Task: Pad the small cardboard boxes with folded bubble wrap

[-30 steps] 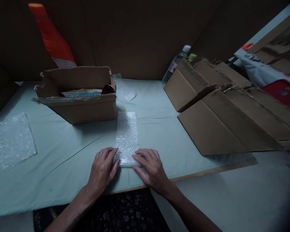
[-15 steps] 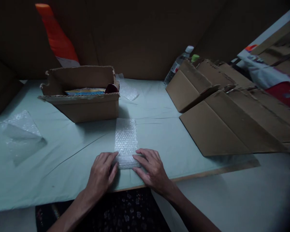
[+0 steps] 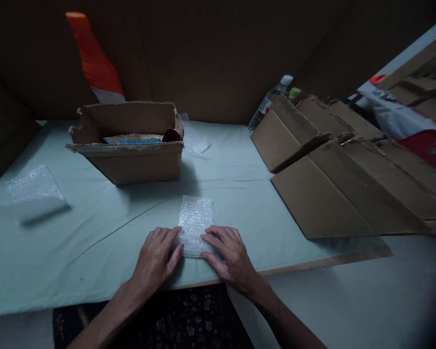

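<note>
A strip of bubble wrap (image 3: pixel 196 213) lies on the cloth-covered table in front of me, its near end folded over into a thicker, flattened band. My left hand (image 3: pixel 155 257) grips the left side of that band between thumb and fingers. On the opposite side my right hand (image 3: pixel 229 254) has its thumb at the near edge and its fingertips on top of the wrap. Whether anything is inside the fold cannot be made out.
An open cardboard box (image 3: pixel 141 162) with a blue-and-yellow packet (image 3: pixel 132 139) stands behind. Several more cardboard boxes (image 3: pixel 334 194) sit at right, near a plastic bottle (image 3: pixel 267 104). Loose bubble wrap (image 3: pixel 39 189) lies at left. An orange bottle-shaped object (image 3: pixel 98 65) stands at the back.
The strip has become shorter, its far edge now closer to my hands. The loose bubble wrap at left has shifted its shape, and the view has moved slightly.
</note>
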`<state>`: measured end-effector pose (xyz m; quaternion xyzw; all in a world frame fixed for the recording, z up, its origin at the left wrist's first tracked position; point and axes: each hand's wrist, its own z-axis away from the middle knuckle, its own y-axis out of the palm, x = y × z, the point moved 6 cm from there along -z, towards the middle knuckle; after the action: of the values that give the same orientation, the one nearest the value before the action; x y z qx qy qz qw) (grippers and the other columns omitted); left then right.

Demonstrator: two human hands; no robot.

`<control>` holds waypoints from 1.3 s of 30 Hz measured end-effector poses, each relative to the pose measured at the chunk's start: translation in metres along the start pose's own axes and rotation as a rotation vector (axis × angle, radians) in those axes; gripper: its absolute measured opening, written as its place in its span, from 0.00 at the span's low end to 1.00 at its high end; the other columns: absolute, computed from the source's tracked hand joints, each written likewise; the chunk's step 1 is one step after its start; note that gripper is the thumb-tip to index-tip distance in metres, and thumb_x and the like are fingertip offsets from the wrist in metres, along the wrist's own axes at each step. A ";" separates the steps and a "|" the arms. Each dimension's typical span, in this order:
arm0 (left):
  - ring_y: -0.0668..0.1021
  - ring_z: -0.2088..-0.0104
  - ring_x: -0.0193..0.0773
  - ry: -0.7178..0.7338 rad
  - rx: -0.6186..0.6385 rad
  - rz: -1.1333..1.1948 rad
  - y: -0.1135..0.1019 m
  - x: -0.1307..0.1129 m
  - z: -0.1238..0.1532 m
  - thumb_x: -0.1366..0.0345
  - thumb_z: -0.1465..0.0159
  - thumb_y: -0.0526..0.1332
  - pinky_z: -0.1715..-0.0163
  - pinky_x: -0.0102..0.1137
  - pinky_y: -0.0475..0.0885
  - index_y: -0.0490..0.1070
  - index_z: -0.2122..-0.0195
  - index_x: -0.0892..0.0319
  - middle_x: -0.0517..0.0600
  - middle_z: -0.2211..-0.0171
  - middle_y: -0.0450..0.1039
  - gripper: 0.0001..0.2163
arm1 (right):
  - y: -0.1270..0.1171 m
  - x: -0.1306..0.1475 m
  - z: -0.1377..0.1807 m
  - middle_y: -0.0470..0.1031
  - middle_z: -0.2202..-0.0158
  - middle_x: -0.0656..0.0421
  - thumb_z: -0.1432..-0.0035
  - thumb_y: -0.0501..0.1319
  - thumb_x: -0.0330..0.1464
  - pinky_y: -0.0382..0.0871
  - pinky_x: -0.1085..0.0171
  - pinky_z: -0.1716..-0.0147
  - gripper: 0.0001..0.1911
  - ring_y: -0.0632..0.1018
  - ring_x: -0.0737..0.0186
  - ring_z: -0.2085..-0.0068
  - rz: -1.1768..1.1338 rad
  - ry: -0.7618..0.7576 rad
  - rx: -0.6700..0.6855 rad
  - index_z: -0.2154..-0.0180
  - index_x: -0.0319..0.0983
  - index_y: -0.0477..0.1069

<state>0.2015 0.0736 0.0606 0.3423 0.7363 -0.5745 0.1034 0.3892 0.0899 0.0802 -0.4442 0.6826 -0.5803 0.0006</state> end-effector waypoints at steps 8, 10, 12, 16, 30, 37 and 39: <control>0.76 0.54 0.44 0.083 0.035 0.148 -0.003 -0.010 0.007 0.71 0.33 0.57 0.54 0.41 0.73 0.61 0.37 0.54 0.55 0.53 0.75 0.23 | 0.012 -0.007 -0.004 0.82 0.60 0.56 0.32 0.60 0.32 0.69 0.54 0.56 0.12 0.79 0.56 0.59 -0.159 0.032 0.034 0.49 0.41 0.74; 0.76 0.60 0.42 0.049 0.043 0.166 -0.004 -0.008 0.008 0.71 0.33 0.57 0.59 0.38 0.74 0.60 0.37 0.55 0.52 0.59 0.76 0.22 | 0.011 -0.009 -0.002 0.82 0.58 0.55 0.32 0.60 0.32 0.69 0.55 0.56 0.12 0.79 0.56 0.58 -0.177 0.056 0.047 0.48 0.42 0.73; 0.75 0.64 0.42 0.025 0.037 0.103 -0.003 -0.005 0.003 0.68 0.32 0.57 0.63 0.38 0.73 0.63 0.39 0.57 0.51 0.63 0.76 0.20 | 0.006 -0.008 -0.002 0.80 0.54 0.52 0.32 0.59 0.32 0.69 0.53 0.55 0.13 0.78 0.53 0.54 -0.103 0.048 0.003 0.48 0.42 0.73; 0.76 0.62 0.46 -0.056 -0.031 -0.063 -0.001 0.007 -0.011 0.63 0.31 0.57 0.60 0.43 0.74 0.69 0.46 0.59 0.55 0.62 0.76 0.14 | 0.007 -0.003 -0.005 0.76 0.46 0.48 0.35 0.63 0.36 0.67 0.48 0.50 0.17 0.75 0.47 0.47 0.072 -0.040 -0.005 0.46 0.40 0.71; 0.80 0.53 0.43 -0.786 -0.080 1.036 0.016 0.018 0.015 0.55 0.41 0.64 0.52 0.36 0.75 0.57 0.34 0.62 0.58 0.48 0.75 0.35 | 0.016 -0.009 -0.023 0.77 0.47 0.51 0.37 0.64 0.39 0.70 0.52 0.45 0.14 0.76 0.52 0.46 -0.427 0.159 0.002 0.51 0.42 0.75; 0.79 0.50 0.44 -0.582 -0.071 0.751 0.012 0.013 0.009 0.62 0.40 0.63 0.49 0.37 0.75 0.67 0.40 0.59 0.57 0.45 0.75 0.25 | 0.025 -0.013 -0.029 0.80 0.58 0.55 0.41 0.68 0.38 0.71 0.58 0.54 0.16 0.78 0.55 0.56 -0.563 0.271 0.244 0.52 0.40 0.75; 0.80 0.51 0.43 -0.441 -0.109 0.576 -0.003 0.014 0.003 0.64 0.37 0.62 0.52 0.36 0.77 0.67 0.40 0.56 0.56 0.48 0.76 0.23 | 0.023 -0.011 -0.037 0.78 0.66 0.57 0.40 0.65 0.34 0.70 0.59 0.58 0.05 0.76 0.57 0.61 -0.499 0.227 0.214 0.65 0.39 0.76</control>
<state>0.1887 0.0756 0.0540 0.3977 0.5991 -0.5417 0.4352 0.3628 0.1245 0.0689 -0.5280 0.4829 -0.6772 -0.1718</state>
